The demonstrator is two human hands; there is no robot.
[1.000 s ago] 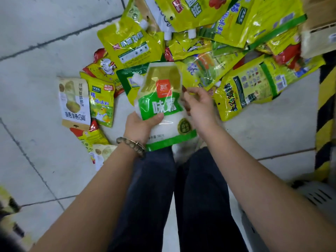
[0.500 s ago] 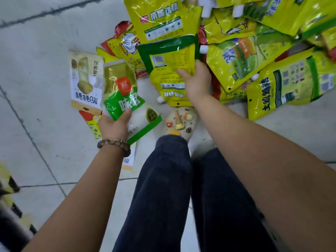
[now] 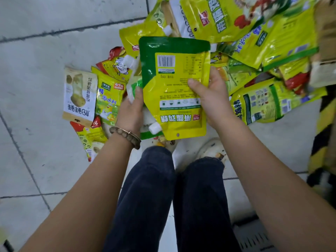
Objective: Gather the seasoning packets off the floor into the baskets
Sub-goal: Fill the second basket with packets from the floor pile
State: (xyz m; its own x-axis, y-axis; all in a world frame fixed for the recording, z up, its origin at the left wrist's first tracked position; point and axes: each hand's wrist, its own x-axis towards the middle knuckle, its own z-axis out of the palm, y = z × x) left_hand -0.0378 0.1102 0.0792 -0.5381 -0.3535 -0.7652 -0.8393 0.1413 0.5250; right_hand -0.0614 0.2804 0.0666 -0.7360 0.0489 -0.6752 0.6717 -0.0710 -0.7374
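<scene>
Dark trousers (image 3: 145, 197), beaded bracelet (image 3: 125, 136), white shoes (image 3: 211, 150).

Pale grey tiled floor (image 3: 41, 57); black-and-yellow striped edge (image 3: 327, 124) at right.

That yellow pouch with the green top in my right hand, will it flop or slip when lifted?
Likely fairly stiff: the yellow pouch looks flat though the right hand pinches just its right edge. Its glossy film shows glare, so it is probably slippery. The white spout cap at its lower corner is likely the one rigid spot.
</scene>
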